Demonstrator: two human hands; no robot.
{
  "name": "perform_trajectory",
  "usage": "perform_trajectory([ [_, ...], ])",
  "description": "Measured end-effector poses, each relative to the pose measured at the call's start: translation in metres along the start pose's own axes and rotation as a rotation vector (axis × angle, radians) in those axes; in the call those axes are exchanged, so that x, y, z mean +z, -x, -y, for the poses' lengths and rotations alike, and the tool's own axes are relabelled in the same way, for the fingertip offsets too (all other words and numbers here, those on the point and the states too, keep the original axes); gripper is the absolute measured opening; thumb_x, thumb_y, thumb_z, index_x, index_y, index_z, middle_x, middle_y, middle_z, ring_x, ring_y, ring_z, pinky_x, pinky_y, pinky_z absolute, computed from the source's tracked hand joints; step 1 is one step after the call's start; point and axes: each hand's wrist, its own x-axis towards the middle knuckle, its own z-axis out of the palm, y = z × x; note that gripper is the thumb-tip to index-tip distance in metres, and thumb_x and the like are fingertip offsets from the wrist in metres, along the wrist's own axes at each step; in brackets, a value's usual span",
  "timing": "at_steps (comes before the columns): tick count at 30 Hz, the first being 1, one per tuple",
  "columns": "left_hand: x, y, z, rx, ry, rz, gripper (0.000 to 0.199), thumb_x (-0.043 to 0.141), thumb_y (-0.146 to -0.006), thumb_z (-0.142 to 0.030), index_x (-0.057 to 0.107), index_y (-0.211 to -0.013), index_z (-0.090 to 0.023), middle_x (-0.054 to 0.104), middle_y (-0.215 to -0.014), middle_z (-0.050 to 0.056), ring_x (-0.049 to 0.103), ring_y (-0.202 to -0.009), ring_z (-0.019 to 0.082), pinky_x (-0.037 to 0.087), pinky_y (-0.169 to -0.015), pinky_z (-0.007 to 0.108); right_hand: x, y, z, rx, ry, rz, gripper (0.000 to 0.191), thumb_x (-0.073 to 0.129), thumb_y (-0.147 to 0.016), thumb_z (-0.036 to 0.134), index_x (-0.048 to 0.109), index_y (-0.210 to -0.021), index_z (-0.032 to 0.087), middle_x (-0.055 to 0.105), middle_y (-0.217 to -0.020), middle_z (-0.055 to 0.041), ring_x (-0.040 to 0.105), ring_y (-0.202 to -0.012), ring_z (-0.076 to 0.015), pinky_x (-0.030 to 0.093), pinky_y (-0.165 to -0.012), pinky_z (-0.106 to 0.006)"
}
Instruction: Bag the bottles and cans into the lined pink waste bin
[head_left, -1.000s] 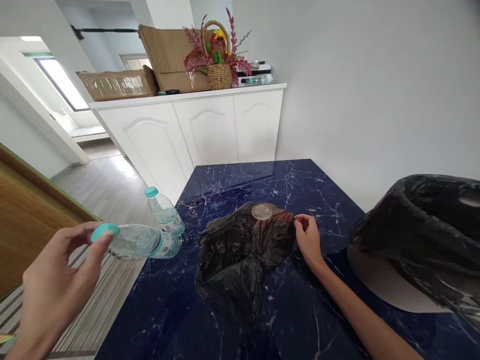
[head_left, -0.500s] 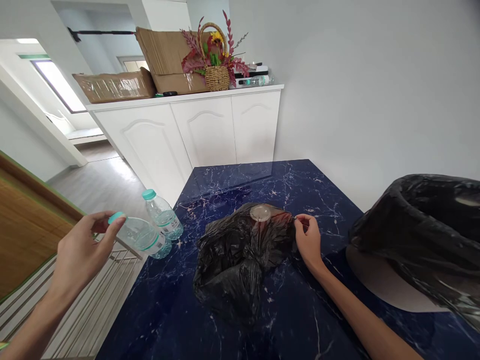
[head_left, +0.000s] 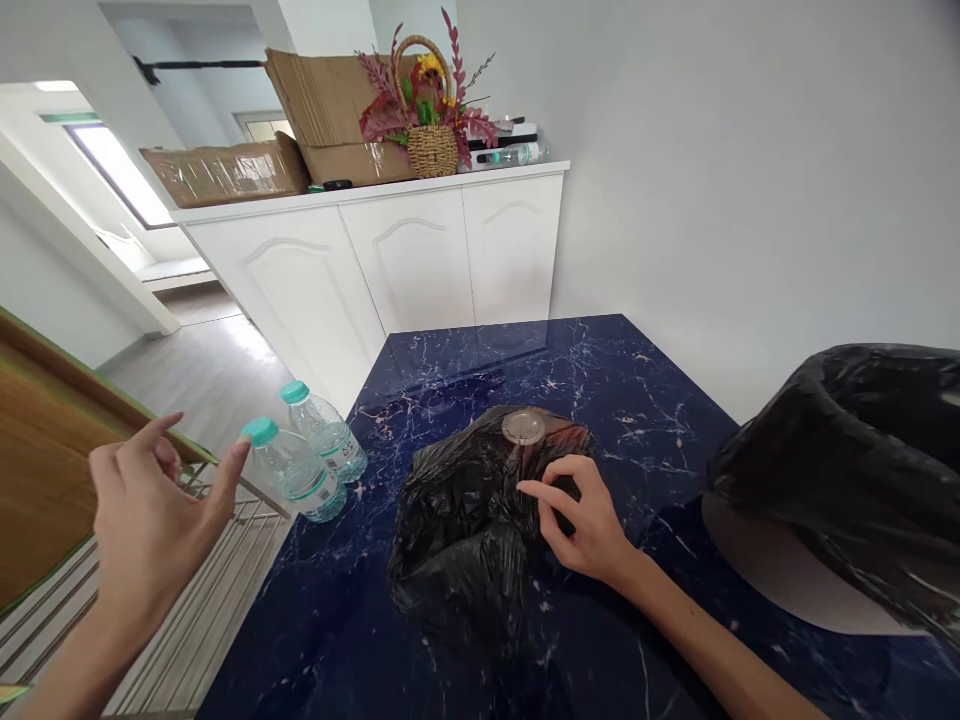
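My left hand (head_left: 154,510) holds nothing, thumb and fingers spread beside the turquoise cap of a clear plastic bottle (head_left: 300,478). That bottle stands upright at the table's left edge, with a second such bottle (head_left: 328,432) just behind it. A crumpled black plastic bag (head_left: 469,565) lies on the table, its mouth facing me. A clear round piece (head_left: 523,428) and something reddish-brown show at the bag's far side; I cannot tell what they are. Over the bag's right side hovers my right hand (head_left: 589,525), fingers curved and apart, nothing visible in them.
A dark blue marbled table (head_left: 592,360) carries these things. On the right stands a pale bin (head_left: 787,585) lined with a black bag (head_left: 840,480). Beyond is a white cabinet (head_left: 420,265) with cardboard boxes (head_left: 232,172) and a flower basket (head_left: 433,150). A metal rack (head_left: 187,620) is at lower left.
My left hand has let go of the near bottle, which has gone from tilted to upright. My right hand has released the bag's right end and moved left over the bag.
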Motion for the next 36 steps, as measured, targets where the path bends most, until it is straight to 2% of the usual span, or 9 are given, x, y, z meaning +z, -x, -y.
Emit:
perform_trajectory([
  [2, 0.0, 0.013, -0.008, 0.131, 0.008, -0.105, 0.052, 0.062, -0.096, -0.056, 0.065, -0.127, -0.015, 0.049, -0.081, 0.003, 0.059, -0.1, 0.034, 0.054, -0.08, 0.041, -0.002, 0.0, 0.001, -0.063, 0.011, 0.04, 0.064, 0.057, -0.092, 0.005, 0.059, -0.145, 0.041, 0.059, -0.106, -0.0068, 0.061, -0.097, -0.0256, 0.054, -0.085, -0.047],
  [4, 0.002, 0.03, -0.022, 0.322, 0.15, -0.034, 0.03, 0.062, -0.1, -0.043, 0.065, -0.119, -0.021, 0.057, -0.087, 0.004, 0.063, -0.093, 0.029, 0.056, -0.086, 0.042, -0.002, 0.0, 0.002, -0.095, 0.02, 0.077, 0.066, 0.056, -0.09, 0.004, 0.06, -0.144, 0.042, 0.058, -0.107, -0.0066, 0.06, -0.098, -0.0253, 0.054, -0.086, -0.047],
  [7, 0.011, 0.056, -0.051, 0.57, 0.443, 0.289, 0.019, 0.059, -0.104, -0.027, 0.064, -0.122, -0.028, 0.07, -0.112, 0.007, 0.07, -0.103, 0.024, 0.058, -0.095, 0.039, 0.001, 0.0, 0.004, -0.101, 0.034, 0.088, 0.052, 0.059, -0.089, 0.005, 0.068, -0.129, 0.037, 0.057, -0.108, -0.0075, 0.059, -0.1, -0.0262, 0.054, -0.086, -0.048],
  [11, 0.036, 0.08, -0.096, 0.653, 0.641, 0.695, 0.03, 0.047, -0.11, -0.021, 0.063, -0.133, -0.03, 0.071, -0.134, 0.007, 0.067, -0.128, 0.024, 0.056, -0.111, 0.04, 0.003, -0.001, 0.006, -0.063, 0.063, 0.011, 0.031, 0.062, -0.089, 0.005, 0.067, -0.105, 0.03, 0.055, -0.106, -0.0081, 0.058, -0.1, -0.0271, 0.054, -0.086, -0.049],
  [14, 0.065, 0.09, -0.12, 0.695, 0.707, 0.845, 0.036, 0.038, -0.112, -0.018, 0.061, -0.138, -0.027, 0.069, -0.14, 0.008, 0.064, -0.135, 0.022, 0.054, -0.117, 0.042, 0.002, -0.002, 0.003, -0.02, 0.078, -0.038, 0.028, 0.062, -0.09, 0.004, 0.064, -0.102, 0.028, 0.054, -0.106, -0.0082, 0.058, -0.1, -0.0267, 0.054, -0.086, -0.047],
  [22, 0.146, 0.095, -0.154, 0.461, 0.733, 0.696, 0.038, 0.057, -0.098, -0.016, 0.058, -0.136, -0.018, 0.057, -0.151, 0.021, 0.051, -0.148, 0.04, 0.043, -0.122, 0.068, -0.001, -0.004, -0.004, 0.058, 0.069, -0.078, 0.03, 0.059, -0.093, 0.005, 0.059, -0.112, 0.028, 0.054, -0.106, -0.0088, 0.058, -0.098, -0.0261, 0.054, -0.084, -0.045],
  [29, 0.155, 0.076, -0.199, 0.368, 0.937, 0.629, 0.081, 0.073, -0.087, -0.021, 0.031, -0.156, -0.015, 0.061, -0.147, 0.023, 0.064, -0.133, 0.035, 0.056, -0.109, 0.052, -0.002, -0.005, 0.004, 0.026, -0.031, -0.024, 0.047, 0.07, -0.088, 0.023, 0.051, -0.131, 0.024, 0.056, -0.117, -0.0129, 0.057, -0.111, -0.0321, 0.054, -0.093, -0.05],
  [32, 0.163, 0.074, -0.213, 0.314, 0.975, 0.595, 0.071, 0.076, -0.086, -0.024, 0.041, -0.147, -0.015, 0.068, -0.136, 0.022, 0.07, -0.122, 0.036, 0.058, -0.103, 0.053, 0.0, -0.005, 0.003, 0.012, -0.046, 0.007, 0.048, 0.072, -0.088, 0.026, 0.049, -0.129, 0.023, 0.056, -0.116, -0.0127, 0.056, -0.111, -0.032, 0.052, -0.091, -0.049],
  [36, 0.172, 0.075, -0.225, 0.258, 0.995, 0.543, 0.041, 0.065, -0.089, -0.019, 0.057, -0.129, -0.015, 0.069, -0.135, 0.022, 0.068, -0.123, 0.036, 0.054, -0.108, 0.056, 0.002, -0.005, -0.002, 0.079, -0.091, 0.051, 0.031, 0.071, -0.092, 0.03, 0.048, -0.111, 0.025, 0.056, -0.095, -0.004, 0.055, -0.087, -0.0239, 0.046, -0.079, -0.04],
])
